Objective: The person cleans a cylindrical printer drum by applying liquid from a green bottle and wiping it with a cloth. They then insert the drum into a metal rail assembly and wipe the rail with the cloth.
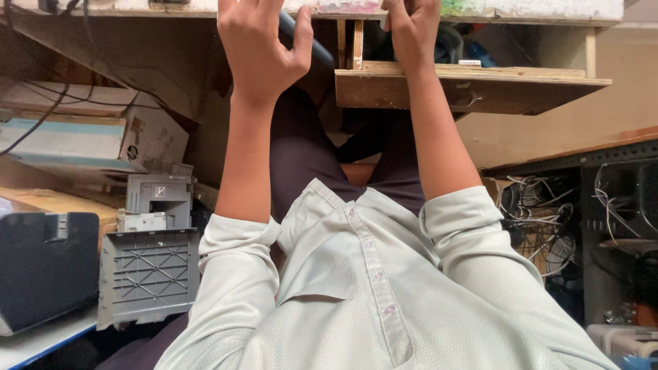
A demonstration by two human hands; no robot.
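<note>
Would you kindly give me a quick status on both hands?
Left hand and right hand raised at the workbench edge, fingertips out of frame. Wooden shelf just below the right hand. Grip cannot be told.

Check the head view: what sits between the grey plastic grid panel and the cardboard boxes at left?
In the head view, a grey printer part stands between the grey grid panel and the cardboard boxes.

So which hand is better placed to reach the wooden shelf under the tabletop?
Right, probably. The right hand is directly above the wooden shelf, with its wrist crossing the shelf's edge. The left hand is off to the shelf's left, thumb spread, beside a dark tube.
</note>
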